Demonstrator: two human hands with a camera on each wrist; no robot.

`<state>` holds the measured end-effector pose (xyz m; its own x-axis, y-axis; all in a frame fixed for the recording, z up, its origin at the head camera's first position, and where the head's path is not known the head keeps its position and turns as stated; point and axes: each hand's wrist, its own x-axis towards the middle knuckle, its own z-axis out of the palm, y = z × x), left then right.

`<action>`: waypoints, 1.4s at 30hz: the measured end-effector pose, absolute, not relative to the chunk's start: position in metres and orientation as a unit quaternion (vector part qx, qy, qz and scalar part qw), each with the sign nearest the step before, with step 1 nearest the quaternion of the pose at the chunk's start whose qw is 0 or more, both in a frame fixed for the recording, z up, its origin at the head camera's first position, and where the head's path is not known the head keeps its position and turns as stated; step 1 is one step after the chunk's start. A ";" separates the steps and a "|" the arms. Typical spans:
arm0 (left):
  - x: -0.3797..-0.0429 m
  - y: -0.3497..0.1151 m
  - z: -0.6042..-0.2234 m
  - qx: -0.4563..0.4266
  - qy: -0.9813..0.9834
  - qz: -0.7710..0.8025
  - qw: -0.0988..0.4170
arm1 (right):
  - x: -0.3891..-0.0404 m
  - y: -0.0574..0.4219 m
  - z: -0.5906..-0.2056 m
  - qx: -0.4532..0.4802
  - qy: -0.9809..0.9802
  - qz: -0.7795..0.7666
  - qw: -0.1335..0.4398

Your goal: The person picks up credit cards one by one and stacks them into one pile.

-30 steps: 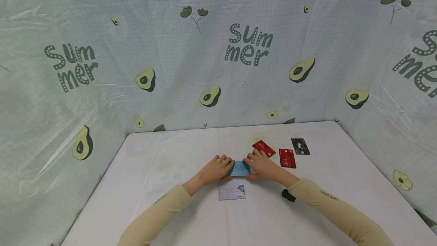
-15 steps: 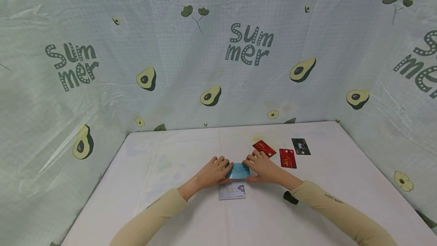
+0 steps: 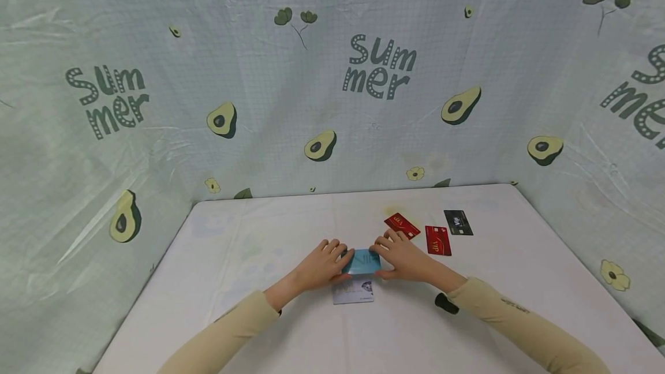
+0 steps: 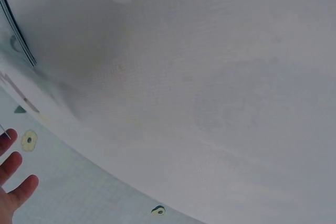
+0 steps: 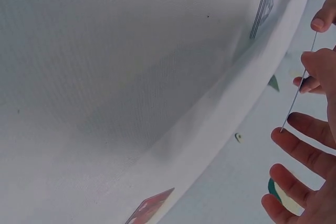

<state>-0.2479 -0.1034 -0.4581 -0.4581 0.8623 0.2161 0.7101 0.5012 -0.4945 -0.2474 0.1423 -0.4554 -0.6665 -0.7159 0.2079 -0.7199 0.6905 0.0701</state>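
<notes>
A light blue card (image 3: 361, 262) is held by both hands just beyond a pale VIP card (image 3: 353, 294). My left hand (image 3: 323, 265) pinches the blue card at its left end, thumb on the near edge. At the other end, the right hand (image 3: 404, 260) grips it between thumb and fingers. In the right wrist view the held card (image 5: 295, 100) appears edge-on, apart from the table. Layered edges show that the pale card tops a small stack (image 5: 263, 9). The left wrist view catches only some spread fingertips of the left hand (image 4: 11, 198).
Two red VIP cards (image 3: 438, 240) and a black VIP card (image 3: 458, 223) lie beyond the right hand. A small black object (image 3: 447, 303) shows beside the right sleeve, probably on the wrist. Patterned sheeting (image 3: 384, 149) surrounds the white table (image 3: 260, 218) at the back and sides.
Both hands have brought the blue card slightly toward the person and a little left, so it now sits close to the pale card's far edge. The red and black cards stay put.
</notes>
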 end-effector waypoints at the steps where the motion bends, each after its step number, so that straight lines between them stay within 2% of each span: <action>1: -0.247 -0.104 -0.457 -0.470 -0.837 0.168 0.224 | -0.247 0.142 -0.455 0.395 -0.911 0.010 0.114; 6: -0.241 -0.107 -0.455 -0.476 -0.833 0.159 0.232 | -0.243 0.142 -0.454 0.403 -0.906 0.014 0.126; 35: -0.215 -0.122 -0.460 -0.494 -0.818 0.156 0.248 | -0.225 0.138 -0.455 0.446 -0.890 -0.003 0.096; 42: -0.211 -0.125 -0.461 -0.493 -0.825 0.152 0.230 | -0.220 0.134 -0.456 0.451 -0.888 -0.011 0.089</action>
